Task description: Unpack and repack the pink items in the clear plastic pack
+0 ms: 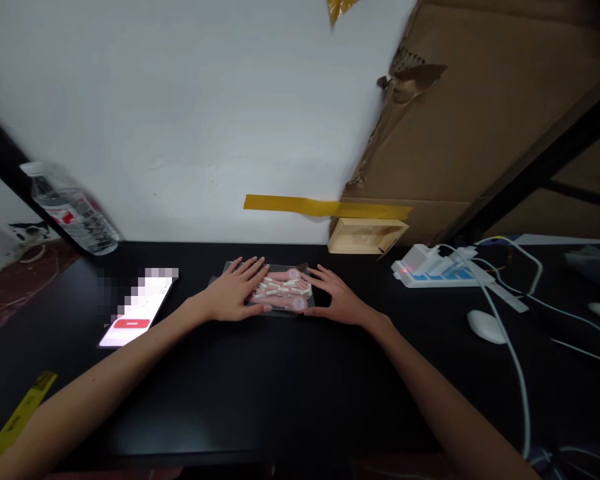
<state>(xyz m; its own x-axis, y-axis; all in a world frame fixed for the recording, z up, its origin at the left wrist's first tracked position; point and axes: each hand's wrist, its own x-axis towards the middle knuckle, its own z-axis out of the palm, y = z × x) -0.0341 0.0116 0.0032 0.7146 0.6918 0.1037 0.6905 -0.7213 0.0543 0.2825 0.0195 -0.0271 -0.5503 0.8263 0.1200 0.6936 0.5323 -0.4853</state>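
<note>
A flat, clear plastic pack lies on the black table, with pink and white pieces showing through it. Across its left part rests my left hand, palm down with the fingers stretched out. At the pack's right edge is my right hand, its fingers apart and the tips touching or very close to the edge. Neither hand is closed around the pack. What the pink and white pieces are, I cannot make out.
A lit phone lies to the left, near a water bottle. Against the wall stands a shallow tan box. On the right are a white power strip with cables and a white computer mouse.
</note>
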